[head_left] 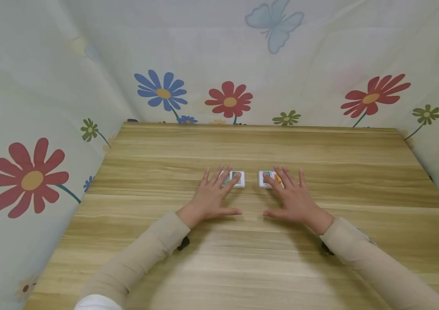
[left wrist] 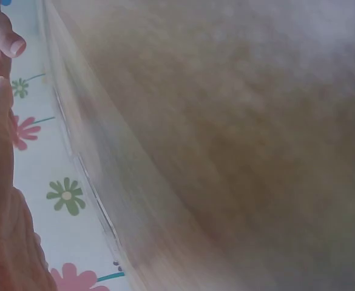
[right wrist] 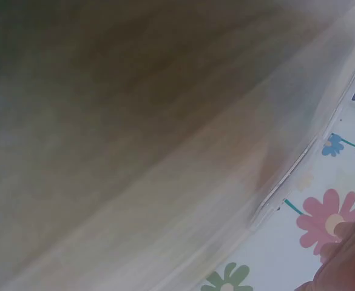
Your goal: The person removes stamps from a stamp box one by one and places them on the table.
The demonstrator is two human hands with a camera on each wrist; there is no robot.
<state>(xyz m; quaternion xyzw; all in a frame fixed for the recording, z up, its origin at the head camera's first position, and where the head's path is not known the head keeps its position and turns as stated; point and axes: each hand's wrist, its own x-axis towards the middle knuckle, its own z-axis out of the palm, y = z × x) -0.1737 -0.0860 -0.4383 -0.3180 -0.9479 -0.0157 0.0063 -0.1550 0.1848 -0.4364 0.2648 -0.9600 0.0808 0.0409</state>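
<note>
Left hand (head_left: 211,197), right hand (head_left: 296,199): apart, fingers spread over left card (head_left: 239,183) and right card (head_left: 264,183), gap between. Far edge (head_left: 258,126) well beyond; wooden table (head_left: 363,172), flowered wall covering (head_left: 196,47).

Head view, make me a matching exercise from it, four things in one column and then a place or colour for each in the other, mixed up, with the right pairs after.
Column one:
1. left hand
2. right hand
3. table
4. butterfly

Column two:
A. light brown with a wood grain
B. fingers over the card-like piece that shows orange
C. pale blue, on the backdrop
D. fingers spread, the hand closer to the large blue flower

Right pairs: 1-D, 2-B, 3-A, 4-C.
</note>
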